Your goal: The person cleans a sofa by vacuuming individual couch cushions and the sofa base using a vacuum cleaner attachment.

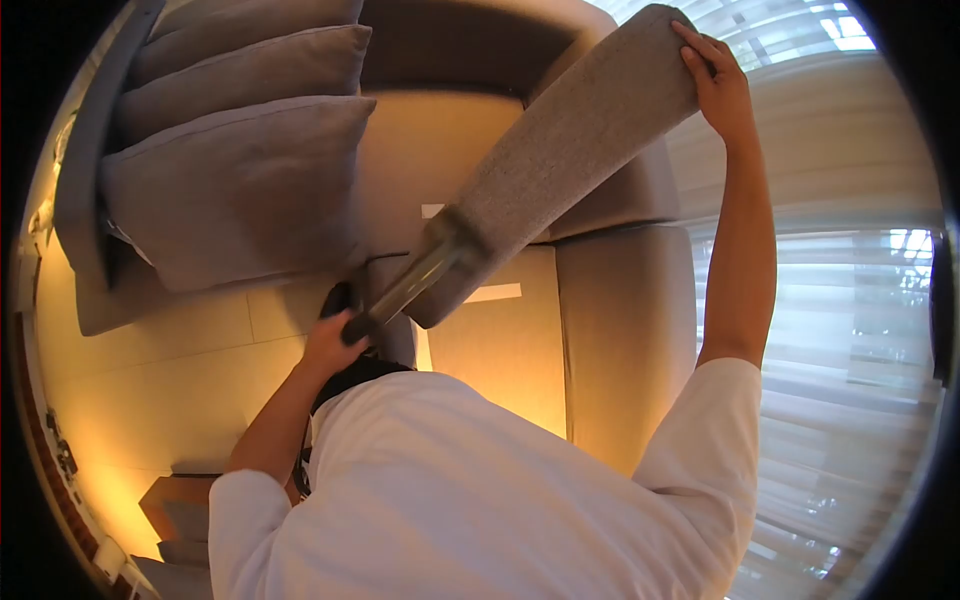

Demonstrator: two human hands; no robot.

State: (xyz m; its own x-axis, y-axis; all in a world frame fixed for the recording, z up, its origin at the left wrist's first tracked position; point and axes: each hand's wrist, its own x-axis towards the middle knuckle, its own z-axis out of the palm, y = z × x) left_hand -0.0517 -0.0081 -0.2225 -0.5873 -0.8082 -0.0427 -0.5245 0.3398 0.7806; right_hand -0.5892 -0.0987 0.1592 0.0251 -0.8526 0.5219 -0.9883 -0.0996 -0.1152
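The left hand (334,343) is closed around the handle of the handheld vacuum (425,270), whose blurred head meets the sofa cushion (575,140) ahead. The right hand (722,85) grips the cushion's far end.

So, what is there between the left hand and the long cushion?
In the head view, a tool, gripped by the left hand, its blurred far end over the long cushion.

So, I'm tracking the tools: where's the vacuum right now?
In the head view, the vacuum is just left of centre, in the left hand, its blurred nozzle end at the lower part of the long cushion.
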